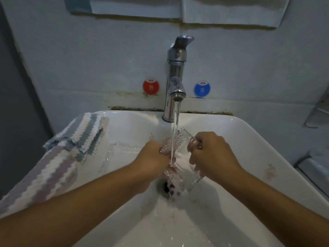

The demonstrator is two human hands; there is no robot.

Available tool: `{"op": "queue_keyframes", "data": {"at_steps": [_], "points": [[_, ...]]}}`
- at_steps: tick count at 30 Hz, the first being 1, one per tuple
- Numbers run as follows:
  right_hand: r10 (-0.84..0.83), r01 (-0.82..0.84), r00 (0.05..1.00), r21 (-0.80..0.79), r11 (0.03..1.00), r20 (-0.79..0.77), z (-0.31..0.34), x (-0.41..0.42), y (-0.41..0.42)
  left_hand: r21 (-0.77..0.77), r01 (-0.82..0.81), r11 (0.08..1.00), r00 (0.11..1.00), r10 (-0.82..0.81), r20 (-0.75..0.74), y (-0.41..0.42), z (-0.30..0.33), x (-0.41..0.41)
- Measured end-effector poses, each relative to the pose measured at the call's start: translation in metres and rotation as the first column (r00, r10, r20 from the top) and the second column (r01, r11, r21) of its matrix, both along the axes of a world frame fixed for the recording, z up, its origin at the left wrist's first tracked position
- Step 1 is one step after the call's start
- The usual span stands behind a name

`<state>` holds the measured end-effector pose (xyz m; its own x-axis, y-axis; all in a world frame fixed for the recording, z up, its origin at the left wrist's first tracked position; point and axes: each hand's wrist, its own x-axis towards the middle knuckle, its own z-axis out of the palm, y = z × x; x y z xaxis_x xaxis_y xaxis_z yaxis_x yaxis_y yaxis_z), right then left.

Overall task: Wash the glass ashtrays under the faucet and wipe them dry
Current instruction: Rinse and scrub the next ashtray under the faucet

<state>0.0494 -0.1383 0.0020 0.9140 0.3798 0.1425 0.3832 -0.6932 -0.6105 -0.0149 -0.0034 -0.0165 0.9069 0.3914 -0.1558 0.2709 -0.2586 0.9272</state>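
Glass ashtray point(179, 154) between left hand point(153, 163) and right hand point(211, 154), gripped.

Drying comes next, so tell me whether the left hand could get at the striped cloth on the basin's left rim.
Probably yes: the striped cloth lies uncovered beside the left hand, nothing between them, but that hand grips the glass ashtray and must let go first.

Bathroom, white washbasin point(267, 139), chrome faucet point(175, 81), hot and cold stickers point(151, 86), hung towels point(231, 9)
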Motion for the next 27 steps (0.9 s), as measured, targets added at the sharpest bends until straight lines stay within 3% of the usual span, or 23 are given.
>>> {"op": "queue_keyframes", "data": {"at_steps": [4, 12, 18, 24, 27], "points": [[-0.001, 0.001, 1.0, 0.047, 0.999, -0.003, 0.0009, -0.0017, 0.0001, 0.055, -0.036, 0.998, 0.998, 0.033, 0.054, 0.0033, 0.0037, -0.002], [-0.001, -0.002, 0.997, 0.037, 0.999, 0.076, -0.0012, -0.0031, 0.0004, 0.073, 0.004, 0.997, 1.0, -0.004, -0.003, 0.0011, 0.0042, 0.0027], [-0.029, 0.021, 0.993, 0.07, 0.997, 0.11, -0.0007, -0.0034, -0.0013, -0.093, -0.017, 0.996, 1.0, 0.018, 0.003, 0.0004, 0.0053, 0.0026], [-0.046, 0.028, 0.996, 0.217, 0.976, 0.079, 0.002, -0.0072, -0.0019, -0.243, -0.07, 0.968, 0.996, 0.082, 0.038, 0.0015, 0.0024, 0.0015], [-0.064, 0.052, 0.997, 0.291, 0.955, 0.034, 0.0012, -0.006, -0.0004, -0.337, -0.066, 0.939, 0.998, 0.059, -0.032, -0.0026, 0.0024, -0.001]]}}
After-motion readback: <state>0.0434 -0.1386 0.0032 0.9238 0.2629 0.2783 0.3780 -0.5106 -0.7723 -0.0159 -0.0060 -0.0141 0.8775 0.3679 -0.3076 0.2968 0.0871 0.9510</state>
